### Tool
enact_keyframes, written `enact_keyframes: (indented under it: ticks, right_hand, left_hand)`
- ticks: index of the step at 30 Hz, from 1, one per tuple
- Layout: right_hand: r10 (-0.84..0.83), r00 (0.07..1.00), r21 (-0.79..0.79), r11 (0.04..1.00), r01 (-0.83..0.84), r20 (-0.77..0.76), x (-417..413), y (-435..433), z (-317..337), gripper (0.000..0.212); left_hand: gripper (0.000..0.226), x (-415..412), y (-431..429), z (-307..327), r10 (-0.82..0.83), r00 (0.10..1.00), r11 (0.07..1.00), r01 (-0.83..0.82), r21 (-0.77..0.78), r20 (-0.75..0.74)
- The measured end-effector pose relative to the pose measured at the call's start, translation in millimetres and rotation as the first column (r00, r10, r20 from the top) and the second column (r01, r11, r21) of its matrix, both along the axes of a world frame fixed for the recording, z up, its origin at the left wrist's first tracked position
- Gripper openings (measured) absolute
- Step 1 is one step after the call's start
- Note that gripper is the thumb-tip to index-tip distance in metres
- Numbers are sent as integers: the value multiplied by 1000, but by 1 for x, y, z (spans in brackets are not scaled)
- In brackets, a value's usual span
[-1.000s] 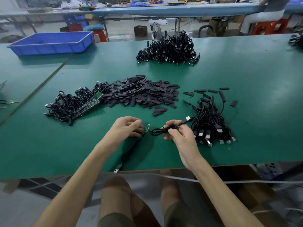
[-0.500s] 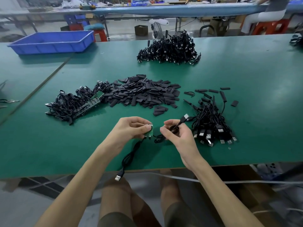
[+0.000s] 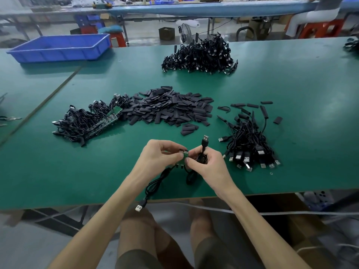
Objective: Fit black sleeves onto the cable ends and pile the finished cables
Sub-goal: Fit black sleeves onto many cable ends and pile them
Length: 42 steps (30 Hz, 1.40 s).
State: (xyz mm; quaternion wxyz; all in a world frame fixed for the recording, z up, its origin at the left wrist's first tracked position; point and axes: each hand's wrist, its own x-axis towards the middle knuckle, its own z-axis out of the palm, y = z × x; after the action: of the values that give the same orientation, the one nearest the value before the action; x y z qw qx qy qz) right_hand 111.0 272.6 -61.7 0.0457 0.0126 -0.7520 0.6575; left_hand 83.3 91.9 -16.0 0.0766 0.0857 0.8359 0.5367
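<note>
My left hand (image 3: 159, 154) and my right hand (image 3: 207, 164) meet over the green table (image 3: 291, 90) and pinch a small green circuit board (image 3: 184, 154) between their fingertips. My right hand also grips a looped black cable whose USB plug (image 3: 205, 139) sticks up. A second cable (image 3: 155, 186) trails from the board to a plug (image 3: 140, 207) hanging past the table's front edge. A heap of flat black sleeves (image 3: 171, 109) lies behind my hands. Cables with bare boards (image 3: 87, 123) are piled at the left, sleeved cables (image 3: 250, 144) at the right.
A large cable pile (image 3: 200, 55) sits at the back centre. A blue plastic bin (image 3: 60, 47) stands at the back left. A few loose sleeves (image 3: 252, 105) lie right of the heap. A white cord (image 3: 252, 211) runs below the table's front edge. A person sits at the far right.
My right hand has moved left to meet my left hand at the green board, carrying its looped cable. The plug it holds now points upward.
</note>
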Motion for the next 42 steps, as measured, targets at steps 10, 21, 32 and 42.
enact_keyframes:
  ticks: [10,21,32,42]
  right_hand:
    - [-36,999,72,997,35,12,-2,1,-3,17]
    - [-74,997,137,988,71,16,-6,2,-10,21]
    - [-124,992,64,990,123,11,-2,-1,-5,14]
    - [-58,998,-32,998,58,14,-1,-1,0,9]
  left_hand:
    - [13,2,5,0,53,994,976,-72,-205,-100]
    - [15,5,13,-8,100,991,978,-115,-171,-94]
    - [11,-4,7,-14,156,984,979,-165,-118,-88]
    - [5,-32,-50,-14,362,932,927,-364,95,33]
